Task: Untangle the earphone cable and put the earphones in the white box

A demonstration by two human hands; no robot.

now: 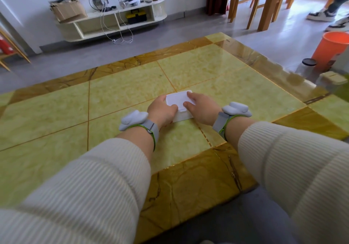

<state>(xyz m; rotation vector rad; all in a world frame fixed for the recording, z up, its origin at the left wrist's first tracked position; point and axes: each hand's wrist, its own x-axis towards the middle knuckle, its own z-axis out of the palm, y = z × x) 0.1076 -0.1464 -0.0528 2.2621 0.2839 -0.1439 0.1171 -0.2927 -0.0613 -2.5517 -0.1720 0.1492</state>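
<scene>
The white box point(178, 100) sits lid-on at mid-counter point(236, 77). The left hand point(162, 110) clasps its near-left side; the right hand point(200, 106) presses flat on the lid, clasping nothing. No earphones show, so they are probably inside already, the task nearly done.

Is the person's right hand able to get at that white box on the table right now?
Yes, it looks so: the right hand already rests on the lid of the white box, with the left hand at its other side. Nothing on the table blocks it.
</scene>
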